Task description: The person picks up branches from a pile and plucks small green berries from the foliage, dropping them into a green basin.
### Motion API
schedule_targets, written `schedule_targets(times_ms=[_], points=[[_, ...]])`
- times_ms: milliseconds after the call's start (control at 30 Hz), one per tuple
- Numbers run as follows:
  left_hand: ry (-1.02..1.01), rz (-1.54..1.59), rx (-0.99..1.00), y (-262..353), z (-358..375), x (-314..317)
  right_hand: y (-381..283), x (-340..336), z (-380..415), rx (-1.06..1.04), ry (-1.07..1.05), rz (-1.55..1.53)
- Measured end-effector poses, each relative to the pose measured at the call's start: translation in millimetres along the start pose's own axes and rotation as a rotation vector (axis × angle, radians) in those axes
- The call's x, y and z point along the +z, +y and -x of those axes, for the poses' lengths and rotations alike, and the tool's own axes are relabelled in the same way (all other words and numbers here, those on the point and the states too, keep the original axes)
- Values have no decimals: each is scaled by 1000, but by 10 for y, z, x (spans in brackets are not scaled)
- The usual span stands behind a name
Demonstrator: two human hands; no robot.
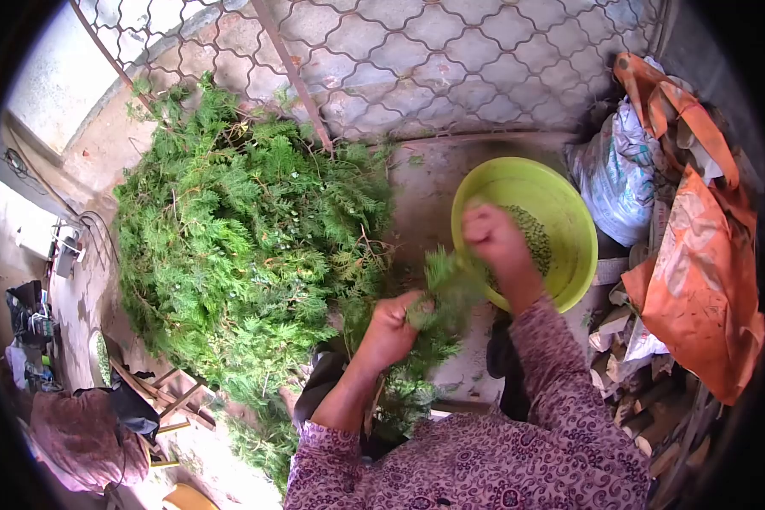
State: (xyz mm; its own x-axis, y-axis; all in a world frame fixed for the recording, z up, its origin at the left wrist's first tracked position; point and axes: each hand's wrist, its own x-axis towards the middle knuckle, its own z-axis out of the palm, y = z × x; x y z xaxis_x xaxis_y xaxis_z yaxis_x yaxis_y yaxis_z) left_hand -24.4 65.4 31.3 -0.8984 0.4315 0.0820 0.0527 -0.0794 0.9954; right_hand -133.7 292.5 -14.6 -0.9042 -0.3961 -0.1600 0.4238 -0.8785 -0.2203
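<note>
My left hand [391, 327] is closed round a leafy green sprig [442, 297], which is partly blurred, in front of my body. Over the left side of a yellow-green basin [574, 255] is my right hand [495, 234], its fingers curled closed; whatever they hold is too small to make out. Small green berries [531, 238] lie on the basin's bottom, partly hidden by my right hand and forearm. A large heap of green branches [229, 229] spreads on the ground to the left of the basin.
A metal lattice [442, 64] runs across the back. White sacks [625, 178] and an orange sack [697, 289] stand at the right, above stacked firewood [659, 416]. At the lower left are a wooden frame [174, 395] and a draped brown cloth [85, 438].
</note>
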Motion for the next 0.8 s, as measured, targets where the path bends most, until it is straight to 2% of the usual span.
schedule_targets(times_ms=[67,100,167,200,233,300,333,367,433,500,567,600,667,800], points=[[-13,8,-14,-40,79,-8,-313,270,165,-114,38,-127],[-24,23,-29,-73,102,10,-318,282,165,-108,42,-120],[-47,26,-91,-139,121,-33,-244,262,215,-135,205,153],[-45,32,-94,-195,133,-68,-80,476,240,-205,375,357],[-38,38,-91,-197,128,-93,-29,469,234,-211,382,351],[-44,27,-96,-120,125,-107,49,460,218,-121,155,665],[-20,51,-95,-89,114,-95,114,507,253,-135,117,840],[3,74,-92,-72,106,-85,150,531,265,-136,120,839],[-9,61,-100,-61,97,-90,210,584,284,88,-27,1169],[-23,46,-113,-42,99,-101,256,621,333,139,-56,1200],[-20,51,-112,-4,89,-108,236,591,342,242,-278,1321],[-21,51,-114,12,84,-104,242,593,342,242,-277,1320],[62,72,-171,34,79,-97,261,612,335,193,-412,1379],[62,47,-81,-41,85,-128,297,625,320,183,-411,1460]])
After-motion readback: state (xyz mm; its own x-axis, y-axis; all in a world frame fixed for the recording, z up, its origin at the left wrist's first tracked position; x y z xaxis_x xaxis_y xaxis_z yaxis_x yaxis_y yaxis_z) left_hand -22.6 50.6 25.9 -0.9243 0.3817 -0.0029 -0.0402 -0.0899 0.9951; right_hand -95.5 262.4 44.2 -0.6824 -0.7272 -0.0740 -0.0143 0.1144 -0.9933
